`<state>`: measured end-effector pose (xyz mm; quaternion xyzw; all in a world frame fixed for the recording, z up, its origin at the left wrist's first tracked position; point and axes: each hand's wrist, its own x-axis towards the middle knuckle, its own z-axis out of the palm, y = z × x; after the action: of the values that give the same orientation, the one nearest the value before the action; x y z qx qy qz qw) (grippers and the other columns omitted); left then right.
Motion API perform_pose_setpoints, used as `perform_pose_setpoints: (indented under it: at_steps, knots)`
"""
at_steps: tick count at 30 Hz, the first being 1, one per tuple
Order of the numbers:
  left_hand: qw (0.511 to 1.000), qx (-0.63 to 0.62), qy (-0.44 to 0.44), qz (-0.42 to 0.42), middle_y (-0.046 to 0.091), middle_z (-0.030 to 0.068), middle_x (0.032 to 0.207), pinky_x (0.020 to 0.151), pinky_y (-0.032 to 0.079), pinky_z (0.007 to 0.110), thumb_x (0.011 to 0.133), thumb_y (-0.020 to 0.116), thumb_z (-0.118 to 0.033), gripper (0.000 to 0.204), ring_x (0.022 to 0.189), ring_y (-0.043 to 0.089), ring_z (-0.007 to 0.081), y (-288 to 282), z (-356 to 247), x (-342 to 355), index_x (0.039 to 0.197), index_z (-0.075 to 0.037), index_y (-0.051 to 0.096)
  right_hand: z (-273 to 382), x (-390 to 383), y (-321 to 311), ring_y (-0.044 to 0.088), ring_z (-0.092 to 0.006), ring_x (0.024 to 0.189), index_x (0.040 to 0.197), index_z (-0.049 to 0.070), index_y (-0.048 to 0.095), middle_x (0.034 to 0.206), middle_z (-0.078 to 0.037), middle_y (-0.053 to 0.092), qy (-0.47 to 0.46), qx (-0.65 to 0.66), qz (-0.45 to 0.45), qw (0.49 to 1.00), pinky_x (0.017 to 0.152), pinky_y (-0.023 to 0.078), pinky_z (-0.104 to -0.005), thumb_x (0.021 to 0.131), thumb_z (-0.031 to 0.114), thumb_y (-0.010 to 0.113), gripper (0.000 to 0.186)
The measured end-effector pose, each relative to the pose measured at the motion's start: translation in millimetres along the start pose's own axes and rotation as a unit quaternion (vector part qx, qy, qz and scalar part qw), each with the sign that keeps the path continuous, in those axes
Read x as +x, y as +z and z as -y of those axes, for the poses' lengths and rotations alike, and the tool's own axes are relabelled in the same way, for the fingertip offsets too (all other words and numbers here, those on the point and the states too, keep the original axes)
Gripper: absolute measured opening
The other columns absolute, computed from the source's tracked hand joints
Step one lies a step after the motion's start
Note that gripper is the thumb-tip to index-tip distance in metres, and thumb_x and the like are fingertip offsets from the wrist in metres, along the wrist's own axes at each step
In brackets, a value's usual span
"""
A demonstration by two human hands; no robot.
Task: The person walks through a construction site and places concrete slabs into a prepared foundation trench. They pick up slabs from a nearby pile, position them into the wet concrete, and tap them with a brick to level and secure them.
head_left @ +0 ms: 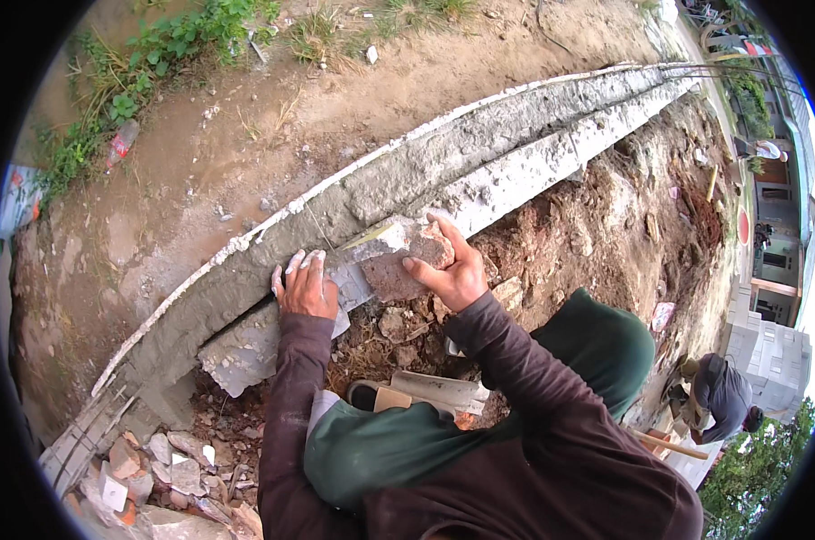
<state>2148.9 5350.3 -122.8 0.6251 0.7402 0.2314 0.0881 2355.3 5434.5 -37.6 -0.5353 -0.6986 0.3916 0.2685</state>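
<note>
My right hand (460, 272) grips a rough, reddish-grey broken lump of masonry (398, 272), thumb on the near side and fingers over its far edge. The lump rests against the near side of a long grey concrete strip (362, 200), by a pale cement-smeared board (525, 175). Cement whitens the fingertips of my left hand (307, 290), which lies with its fingers stretched on the strip's near edge. Beneath that hand, another cement-crusted board or slab (244, 353) leans at an angle. What lies under my left palm is hidden.
Steel bars (88, 441) stick out of the strip's near end, beside a heap of broken rubble (169, 472). Loose soil (606, 220) borders the right side. A person (718, 396) bends by stacked grey blocks (772, 355) at far right.
</note>
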Motion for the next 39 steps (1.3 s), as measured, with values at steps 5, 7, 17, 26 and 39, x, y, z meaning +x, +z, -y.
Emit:
perform_pose_setpoints:
  at_steps: [5, 7, 17, 26, 39]
  knots:
    - [1.0, 0.007, -0.011, 0.002, 0.053, 0.0077, 0.109, 0.097, 0.021, 0.048, 0.071, 0.053, -0.013, 0.035, 0.11, 0.042, 0.0255, 1, 3, -5, 0.106, -0.007, 0.054, 34, 22, -39, 0.06, -0.0174, 0.082, 0.121, 0.0, 0.039, 0.091, -0.015, 0.062, -0.019, 0.071, 0.003, 0.997, 0.073, 0.047, -0.0276, 0.068, 0.018, 0.07, 0.064]
    - [1.0, 0.014, -0.017, 0.005, 0.054, 0.0076, 0.106, 0.097, 0.022, 0.048, 0.071, 0.053, -0.013, 0.035, 0.109, 0.043, 0.0258, 1, 1, -3, 0.105, -0.007, 0.054, 44, 31, -46, 0.061, -0.0169, 0.08, 0.12, -0.001, 0.039, 0.087, -0.014, 0.063, -0.031, 0.093, -0.012, 0.995, 0.069, 0.048, -0.0268, 0.069, 0.013, 0.068, 0.06]
    - [1.0, 0.006, -0.005, -0.019, 0.056, 0.0076, 0.097, 0.094, 0.025, 0.047, 0.07, 0.055, -0.01, 0.029, 0.104, 0.046, 0.0268, 0, 1, -3, 0.099, -0.009, 0.057, 30, 22, -33, 0.063, -0.0208, 0.078, 0.12, 0.001, 0.04, 0.086, -0.016, 0.063, -0.018, 0.056, 0.009, 0.998, 0.07, 0.048, -0.028, 0.064, 0.017, 0.07, 0.065]
    - [0.998, -0.024, 0.044, -0.044, 0.057, 0.0058, 0.092, 0.094, 0.025, 0.048, 0.068, 0.057, -0.009, 0.021, 0.102, 0.048, 0.0259, -1, -3, -15, 0.089, -0.009, 0.06, 10, -11, -18, 0.06, -0.0214, 0.088, 0.121, 0.001, 0.04, 0.095, -0.017, 0.06, 0.048, -0.015, 0.065, 0.997, 0.077, 0.046, -0.0296, 0.066, 0.024, 0.07, 0.067]
    - [0.999, -0.016, 0.018, -0.035, 0.049, 0.0131, 0.11, 0.098, 0.017, 0.052, 0.072, 0.057, -0.022, 0.024, 0.112, 0.039, 0.029, -8, -7, -9, 0.092, -0.009, 0.06, 22, -23, -13, 0.06, -0.0217, 0.086, 0.121, 0.003, 0.041, 0.094, -0.016, 0.06, 0.028, -0.027, 0.02, 0.999, 0.076, 0.046, -0.0288, 0.066, 0.021, 0.07, 0.065]
